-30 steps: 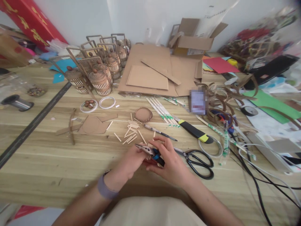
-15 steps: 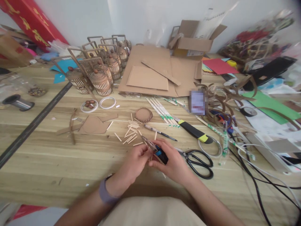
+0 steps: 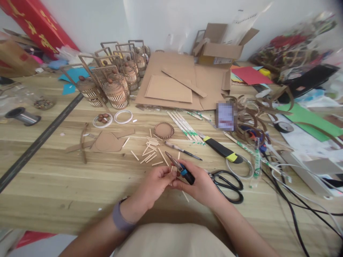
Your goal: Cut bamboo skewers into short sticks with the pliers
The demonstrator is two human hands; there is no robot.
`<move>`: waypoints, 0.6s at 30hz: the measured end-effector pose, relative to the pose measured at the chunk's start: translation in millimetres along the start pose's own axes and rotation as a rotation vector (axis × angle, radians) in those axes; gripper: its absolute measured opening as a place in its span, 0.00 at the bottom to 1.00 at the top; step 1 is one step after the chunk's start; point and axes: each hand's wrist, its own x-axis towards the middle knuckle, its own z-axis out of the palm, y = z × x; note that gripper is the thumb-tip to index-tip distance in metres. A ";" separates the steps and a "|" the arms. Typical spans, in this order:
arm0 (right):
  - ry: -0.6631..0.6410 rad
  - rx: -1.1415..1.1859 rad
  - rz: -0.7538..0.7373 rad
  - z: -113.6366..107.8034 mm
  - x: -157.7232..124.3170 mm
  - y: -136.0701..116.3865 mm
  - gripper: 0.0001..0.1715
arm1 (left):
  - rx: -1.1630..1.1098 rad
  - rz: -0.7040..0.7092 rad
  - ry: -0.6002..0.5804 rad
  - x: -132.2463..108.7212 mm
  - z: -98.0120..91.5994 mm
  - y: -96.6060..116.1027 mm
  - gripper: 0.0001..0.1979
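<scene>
My right hand (image 3: 198, 184) grips small pliers (image 3: 180, 167) with blue-and-black handles, their closed jaws pointing up and left. My left hand (image 3: 154, 184) is closed beside it, its fingertips pinching thin wooden sticks (image 3: 173, 169) right at the pliers. Both hands hover over the near middle of the wooden table (image 3: 66, 192). A scatter of short cut sticks (image 3: 150, 151) lies just beyond the hands, and a small round woven base (image 3: 163, 130) lies past them.
Black scissors (image 3: 227, 182) lie right of my right hand, a yellow-black utility knife (image 3: 221, 150) and long chopsticks (image 3: 184, 128) beyond. Several small woven lantern baskets (image 3: 115, 91) stand at the back left, cardboard sheets (image 3: 171, 84) behind the middle, cables (image 3: 292, 203) at right.
The pliers turned from lying nearly level to pointing up and left, and both hands shifted slightly to the right. The left fingers closed on the sticks beside the jaws.
</scene>
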 end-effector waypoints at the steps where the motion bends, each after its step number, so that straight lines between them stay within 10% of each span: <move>1: 0.003 -0.006 0.001 0.6 0.3 0.9 0.29 | -0.010 -0.008 -0.005 0.4 -0.3 -0.3 0.24; 18: 0.084 -0.201 -0.206 14.0 -2.2 7.1 0.36 | -0.192 -0.022 0.030 1.3 6.5 1.5 0.11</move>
